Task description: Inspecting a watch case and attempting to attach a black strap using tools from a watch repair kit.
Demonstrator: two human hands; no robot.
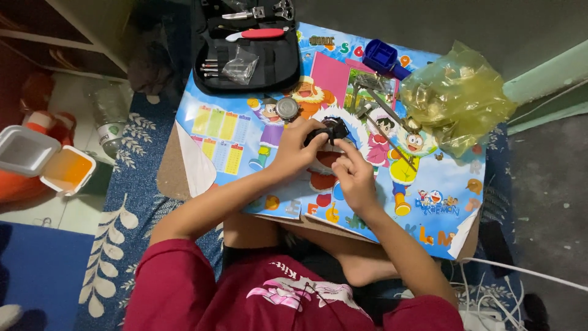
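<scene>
On a small low table covered with a colourful cartoon sheet (pixel 441 202), my left hand (pixel 293 149) grips a small black watch-like object (pixel 329 130) from its left side. My right hand (pixel 354 175) rests just below and to the right of it, index finger stretched up so its tip touches the object. A round silver disc (pixel 286 108) lies on the sheet just above my left hand. Thin metal tools (pixel 381 125) lie to the right of the black object.
An open black tool case (pixel 278 61) with a red-handled tool (pixel 256 34) sits at the table's far left. A blue plastic piece (pixel 381 56) and a crumpled yellow plastic bag (pixel 456 98) lie far right. An open white box (pixel 46 160) stands on the floor left. White cables (pixel 520 270) run lower right.
</scene>
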